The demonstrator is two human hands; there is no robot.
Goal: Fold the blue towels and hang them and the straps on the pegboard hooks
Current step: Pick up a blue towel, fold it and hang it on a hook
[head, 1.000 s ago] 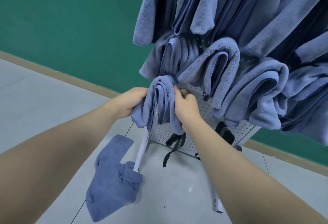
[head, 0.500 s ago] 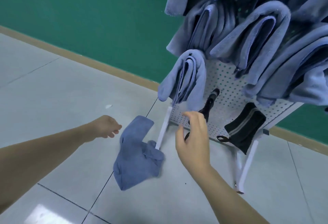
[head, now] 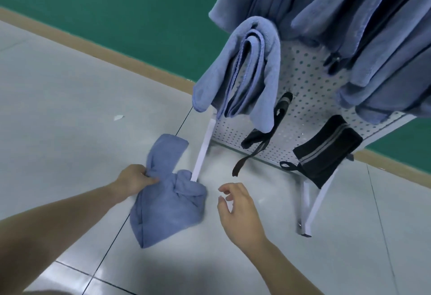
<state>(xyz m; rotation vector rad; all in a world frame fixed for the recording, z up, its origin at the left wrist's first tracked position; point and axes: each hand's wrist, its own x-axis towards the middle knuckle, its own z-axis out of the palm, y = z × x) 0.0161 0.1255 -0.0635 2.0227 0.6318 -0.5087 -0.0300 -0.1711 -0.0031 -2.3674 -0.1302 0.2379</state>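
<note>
A crumpled blue towel (head: 168,196) lies on the floor against the pegboard's left leg (head: 204,150). My left hand (head: 134,179) grips the towel's left edge. My right hand (head: 238,206) hovers just right of the towel with loosely curled fingers, holding nothing. A folded blue towel (head: 245,73) hangs on the lowest left hook of the white pegboard (head: 303,98). Several more blue towels (head: 349,14) hang above and to the right. A thin black strap (head: 263,136) and a folded black strap with grey stripes (head: 326,152) hang at the board's bottom.
The floor is pale grey tile (head: 70,108) with dark seams. A green wall (head: 116,3) with a tan skirting runs behind. The pegboard's right leg (head: 314,210) stands on the floor near my right hand. A small white scrap (head: 118,117) lies on the floor to the left.
Both hands left the hung folded towel and dropped toward the floor. My left hand has taken hold of the crumpled towel; my right hand moved down beside it.
</note>
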